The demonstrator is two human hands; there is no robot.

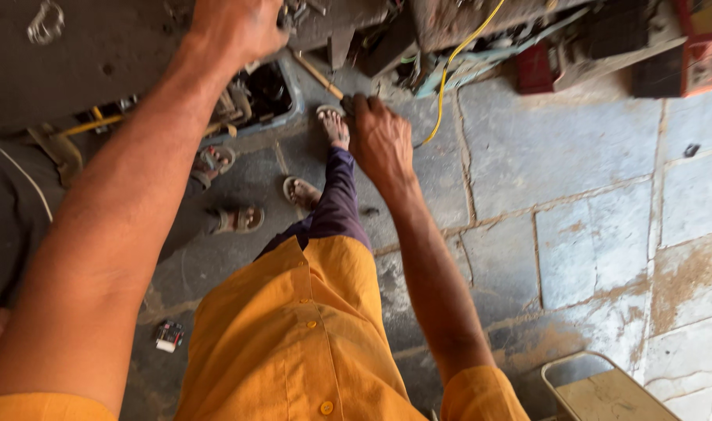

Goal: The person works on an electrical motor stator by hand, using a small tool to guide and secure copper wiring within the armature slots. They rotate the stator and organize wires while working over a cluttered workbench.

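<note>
Wood: a thin brown wooden-handled tool (318, 76) is gripped at its near end by the right hand (379, 140), fingers closed round it, just right of the grey plastic crate of dark parts (266, 97). Left hand (239, 27) rests on metal clutter above the crate; its grip cannot be made out. Yellow cable (442, 86) runs right of the crate.
</note>
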